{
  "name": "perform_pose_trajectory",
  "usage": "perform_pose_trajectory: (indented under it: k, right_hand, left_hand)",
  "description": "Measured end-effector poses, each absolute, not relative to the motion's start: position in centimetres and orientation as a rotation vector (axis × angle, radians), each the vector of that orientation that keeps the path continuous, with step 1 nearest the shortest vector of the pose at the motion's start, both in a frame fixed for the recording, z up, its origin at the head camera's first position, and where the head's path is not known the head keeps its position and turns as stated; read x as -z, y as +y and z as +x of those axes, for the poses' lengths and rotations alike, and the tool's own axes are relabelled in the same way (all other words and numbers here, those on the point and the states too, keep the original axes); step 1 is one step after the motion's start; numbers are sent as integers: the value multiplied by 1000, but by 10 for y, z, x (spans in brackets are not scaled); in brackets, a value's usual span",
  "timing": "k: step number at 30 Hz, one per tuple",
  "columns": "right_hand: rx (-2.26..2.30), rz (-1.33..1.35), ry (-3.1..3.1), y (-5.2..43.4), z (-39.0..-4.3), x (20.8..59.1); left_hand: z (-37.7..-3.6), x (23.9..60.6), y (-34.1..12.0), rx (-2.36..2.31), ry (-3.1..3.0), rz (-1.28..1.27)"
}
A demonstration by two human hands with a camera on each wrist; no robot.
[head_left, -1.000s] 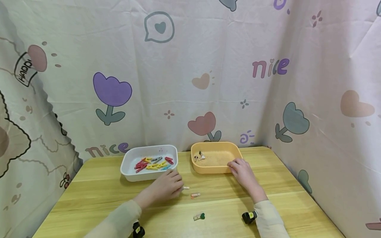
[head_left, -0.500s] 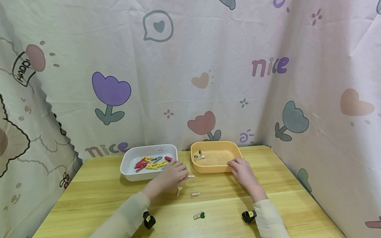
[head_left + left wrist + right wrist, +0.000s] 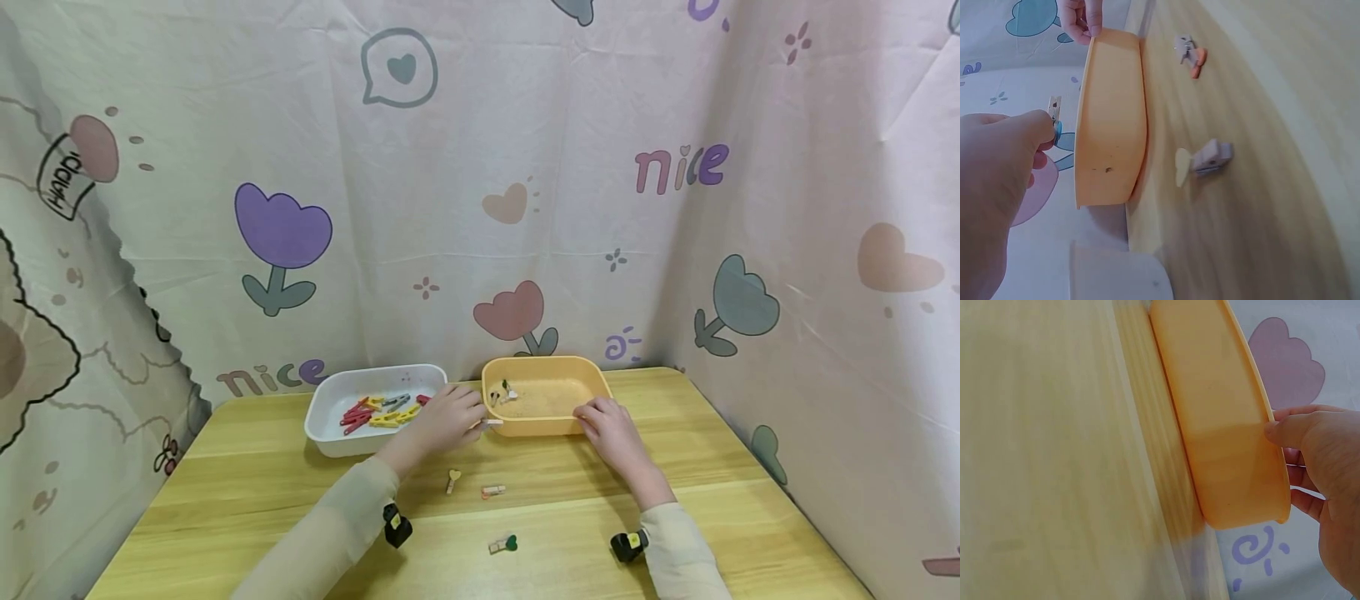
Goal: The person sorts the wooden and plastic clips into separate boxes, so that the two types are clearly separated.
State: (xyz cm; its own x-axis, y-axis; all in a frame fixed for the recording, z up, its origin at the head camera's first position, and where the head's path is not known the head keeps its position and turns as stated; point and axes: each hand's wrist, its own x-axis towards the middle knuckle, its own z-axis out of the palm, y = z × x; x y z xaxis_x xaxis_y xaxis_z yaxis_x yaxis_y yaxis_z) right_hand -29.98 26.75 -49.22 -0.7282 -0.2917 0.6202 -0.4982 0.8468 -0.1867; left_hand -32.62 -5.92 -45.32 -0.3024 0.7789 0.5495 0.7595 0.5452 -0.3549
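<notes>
My left hand (image 3: 447, 418) pinches a small wooden clothespin (image 3: 1054, 109) with a blue piece at its end, held up near the left front corner of the yellow bin (image 3: 536, 427). My right hand (image 3: 611, 429) grips the bin's front rim near its right corner, thumb outside and fingers over the inner side. A few small clothespins (image 3: 503, 395) lie inside the bin at the left. On the table lie a clothespin with a cream heart (image 3: 453, 481), one with an orange piece (image 3: 492, 492) and one with a green heart (image 3: 503, 544).
A white bin (image 3: 330, 442) holding several red, yellow and grey plastic clothespins stands left of the yellow one, partly behind my left hand. Both sit at the back of the wooden table (image 3: 570, 517), close to a printed curtain (image 3: 420, 208).
My left hand has lifted the clothespin from the table and carried it up and right toward the yellow bin, uncovering the cream-heart clothespin. My right hand stays on the rim.
</notes>
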Motion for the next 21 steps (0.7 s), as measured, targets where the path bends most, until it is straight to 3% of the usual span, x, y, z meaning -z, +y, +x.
perform_pose_trajectory:
  k: [21]
  right_hand:
    - [-466, 585, -2418, 268, -300, 492]
  left_hand:
    - [-359, 442, -26, -55, -2157, -1181]
